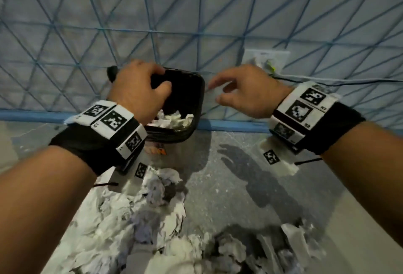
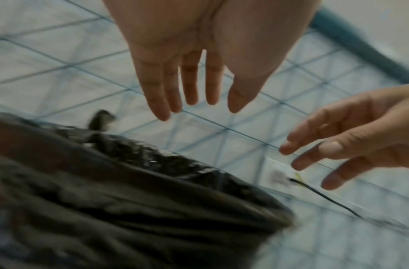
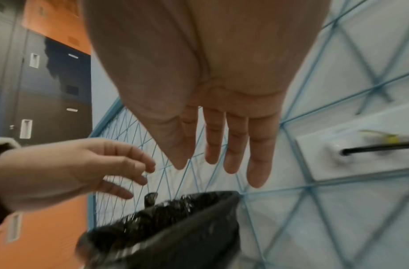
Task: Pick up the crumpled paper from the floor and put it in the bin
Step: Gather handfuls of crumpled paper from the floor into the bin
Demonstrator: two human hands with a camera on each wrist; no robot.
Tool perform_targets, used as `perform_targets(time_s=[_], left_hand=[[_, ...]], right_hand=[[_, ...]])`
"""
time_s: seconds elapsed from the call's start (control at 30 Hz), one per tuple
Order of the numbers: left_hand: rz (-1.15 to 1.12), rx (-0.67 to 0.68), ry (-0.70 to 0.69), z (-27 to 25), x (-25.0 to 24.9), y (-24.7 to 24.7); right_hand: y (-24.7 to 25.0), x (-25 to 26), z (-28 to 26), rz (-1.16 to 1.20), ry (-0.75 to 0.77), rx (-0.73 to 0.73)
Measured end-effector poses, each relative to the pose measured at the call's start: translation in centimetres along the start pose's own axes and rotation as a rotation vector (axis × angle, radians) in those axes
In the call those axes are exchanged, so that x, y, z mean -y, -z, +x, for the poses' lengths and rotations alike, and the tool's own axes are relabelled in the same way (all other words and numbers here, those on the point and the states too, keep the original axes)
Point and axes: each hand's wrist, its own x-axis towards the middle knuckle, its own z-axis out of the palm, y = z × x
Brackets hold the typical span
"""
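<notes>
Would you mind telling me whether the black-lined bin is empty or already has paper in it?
Partly filled. In the head view, crumpled white paper lies inside the bin, below its rim; how deep the pile goes cannot be told.

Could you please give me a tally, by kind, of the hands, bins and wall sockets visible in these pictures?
Hands: 2, the left hand and right hand, both empty
Bins: 1, the black-lined bin with crumpled paper inside
Wall sockets: 1, the white socket plate
Total: 4
</notes>
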Motion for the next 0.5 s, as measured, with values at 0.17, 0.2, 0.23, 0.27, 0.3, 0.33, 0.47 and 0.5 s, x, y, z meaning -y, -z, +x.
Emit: perform_targets(time_s=[0.17, 0.2, 0.23, 0.27, 0.3, 0.33, 0.47, 0.5], left_hand=[[0.087, 0.412, -0.327, -6.0, -5.3, -6.0], [0.167, 0.46, -0.377, -7.0, -6.1, -7.4], [0.233, 0.469, -0.436, -8.0, -7.0, -8.6], [0.269, 0.447, -0.505, -8.8, -7.8, -9.5], [0.278, 0.399, -0.575, -9.7, -8.5, -10.3], [0.269, 0.345, -0.64, -10.5, -9.0, -11.4], [0.257, 0.527, -0.708, -14.1, -10.4, -16.0], [0.282, 0.689, -0.679, -15.0, -10.8, -17.2]], right_hand=[[-4.0, -9.0, -9.3, -0.161, -0.181, 0.329], [-5.3, -11.2, -11.4, -0.19, -0.248, 0.413], [-6.8, -13.4, -13.5, -0.211, -0.333, 0.487], [-8.2, -15.4, -15.7, -0.221, -0.414, 0.541], [-9.4, -17.1, -17.9, -0.217, -0.473, 0.576], [-10.4, -18.5, -19.8, -0.201, -0.521, 0.598], [-13.4, -21.2, -25.1, -0.088, -0.688, 0.58], [-14.1, -21.5, -25.6, -0.058, -0.682, 0.557]])
